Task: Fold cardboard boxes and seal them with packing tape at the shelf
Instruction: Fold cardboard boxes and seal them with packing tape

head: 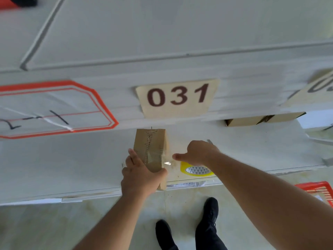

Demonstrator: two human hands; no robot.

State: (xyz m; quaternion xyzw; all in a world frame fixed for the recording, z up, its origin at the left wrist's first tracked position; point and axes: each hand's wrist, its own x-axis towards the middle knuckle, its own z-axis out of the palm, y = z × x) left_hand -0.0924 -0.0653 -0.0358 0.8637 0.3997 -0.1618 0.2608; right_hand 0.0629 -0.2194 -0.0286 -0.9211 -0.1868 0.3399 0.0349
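Left hand clamped round near end of cardboard box on white shelf.

Right hand just right of box, thumb out toward it, fingers curled; held item hidden, grip unclear. Clear packing tape across box top, loose end glinting between both hands. Yellow sticker under right wrist. Label 031 above on shelf edge. Red basket on floor, far right.

My one head camera looks steeply down, close over the shelf front edge, floor below.
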